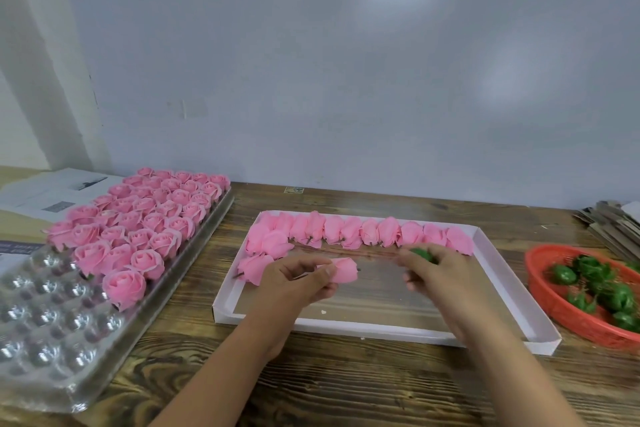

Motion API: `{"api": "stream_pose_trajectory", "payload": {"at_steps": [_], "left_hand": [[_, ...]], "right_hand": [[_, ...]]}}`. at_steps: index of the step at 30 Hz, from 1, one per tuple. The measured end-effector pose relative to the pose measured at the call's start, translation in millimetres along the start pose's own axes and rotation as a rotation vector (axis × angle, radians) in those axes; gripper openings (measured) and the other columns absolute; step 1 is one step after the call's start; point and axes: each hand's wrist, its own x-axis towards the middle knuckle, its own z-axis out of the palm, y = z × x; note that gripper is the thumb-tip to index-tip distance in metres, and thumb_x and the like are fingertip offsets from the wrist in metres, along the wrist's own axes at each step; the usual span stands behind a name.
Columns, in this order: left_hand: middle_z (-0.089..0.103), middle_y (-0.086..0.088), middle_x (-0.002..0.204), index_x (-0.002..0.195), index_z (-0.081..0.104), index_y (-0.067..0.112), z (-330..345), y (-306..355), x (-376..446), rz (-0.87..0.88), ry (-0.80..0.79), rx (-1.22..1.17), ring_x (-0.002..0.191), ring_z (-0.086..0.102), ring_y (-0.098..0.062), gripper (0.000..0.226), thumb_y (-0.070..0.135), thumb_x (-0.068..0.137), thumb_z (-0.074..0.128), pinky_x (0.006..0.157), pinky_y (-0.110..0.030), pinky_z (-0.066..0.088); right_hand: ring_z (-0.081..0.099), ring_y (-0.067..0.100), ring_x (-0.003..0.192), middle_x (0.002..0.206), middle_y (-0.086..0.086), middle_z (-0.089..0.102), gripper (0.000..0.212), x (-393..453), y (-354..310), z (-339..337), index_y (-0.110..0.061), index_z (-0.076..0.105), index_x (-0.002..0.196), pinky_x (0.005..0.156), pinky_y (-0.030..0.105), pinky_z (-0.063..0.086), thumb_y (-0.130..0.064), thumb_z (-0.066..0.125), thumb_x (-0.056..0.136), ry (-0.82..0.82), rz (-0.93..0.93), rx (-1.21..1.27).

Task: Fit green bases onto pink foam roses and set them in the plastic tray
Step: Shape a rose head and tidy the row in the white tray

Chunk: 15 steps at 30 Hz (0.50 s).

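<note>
Working from my left, the plastic tray (pixel 41 333) holds finished roses (pixel 145 218) across its far part, packed row on row, while the clear cups nearest me are unfilled, so I judge it well over half done. Its near corner hangs close to the counter (pixel 346 388) edge, and newspaper (pixel 45 191) lies behind it, so there is little spare room on that side.

My left hand (pixel 294 288) grips one pink rose (pixel 344 270), its stub pointing right. My right hand (pixel 436 274) pinches a green base (pixel 422 255) just beside that rose; the two are not yet joined. Both hands hover over the white box lid (pixel 485 253), where a row of bare rose heads (pixel 363 232) lines the far wall with a few more at the left end. Those are what is left, roughly a dozen or so. The lid's near floor is open, a good spot for fitting.

Further right, the red basket (pixel 554 308) with spare green bases (pixel 613 295) sits touching or just beside the lid's right wall, with stacked cardboard (pixel 609 222) behind it. The path to the tray runs left over the lid's low wall.
</note>
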Motion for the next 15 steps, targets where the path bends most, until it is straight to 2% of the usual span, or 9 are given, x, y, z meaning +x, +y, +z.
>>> {"api": "stream_pose_trajectory", "payload": {"at_steps": [3,6,8,11,13,15], "left_hand": [[0.075,-0.017,0.094,0.096,0.078,0.004,-1,-1,1,-0.003,0.008,-0.021,0.079,0.072,-0.020,0.031,0.023,0.072,0.078,0.075,-0.026,0.059],[0.075,-0.016,0.091,0.096,0.077,0.001,-1,-2,2,-0.005,0.013,-0.047,0.077,0.071,-0.020,0.030,0.020,0.073,0.077,0.075,-0.027,0.059],[0.075,-0.016,0.090,0.096,0.076,0.000,-1,-2,2,-0.005,0.013,-0.057,0.077,0.071,-0.020,0.030,0.019,0.073,0.077,0.075,-0.027,0.059],[0.074,-0.016,0.089,0.097,0.075,-0.001,-1,-2,2,-0.005,0.009,-0.052,0.077,0.071,-0.020,0.031,0.019,0.074,0.077,0.075,-0.027,0.059],[0.074,-0.015,0.089,0.098,0.075,-0.001,-1,-2,2,0.001,0.008,-0.046,0.077,0.071,-0.020,0.031,0.019,0.074,0.076,0.075,-0.026,0.059],[0.074,-0.015,0.089,0.098,0.076,0.000,-1,-3,2,0.003,0.004,-0.042,0.078,0.071,-0.021,0.031,0.020,0.074,0.077,0.075,-0.026,0.059]], "right_hand": [[0.057,0.013,0.051,0.083,0.012,0.075,0.022,-8,-1,23,-0.006,0.064,0.096,0.045,0.022,0.045,-0.024,0.053,0.100,-0.082,0.100,0.204],[0.051,0.014,0.043,0.073,0.013,0.074,0.030,-13,7,28,-0.008,0.056,0.097,0.039,0.022,0.034,-0.033,0.041,0.104,-0.084,0.125,0.148],[0.047,0.010,0.041,0.066,0.008,0.071,0.031,-14,11,27,-0.009,0.055,0.091,0.038,0.020,0.031,-0.036,0.045,0.101,-0.081,0.098,0.065],[0.047,0.007,0.047,0.055,-0.003,0.058,0.025,-14,13,24,-0.009,0.059,0.079,0.047,0.021,0.037,-0.031,0.069,0.088,-0.054,-0.031,-0.119],[0.052,0.011,0.052,0.058,0.004,0.061,0.022,-16,13,23,-0.012,0.062,0.073,0.055,0.026,0.040,-0.026,0.069,0.088,-0.050,-0.113,-0.172],[0.056,0.015,0.055,0.064,0.011,0.065,0.024,-21,14,23,-0.013,0.065,0.072,0.058,0.030,0.042,-0.029,0.064,0.090,-0.035,-0.164,-0.204]]}}
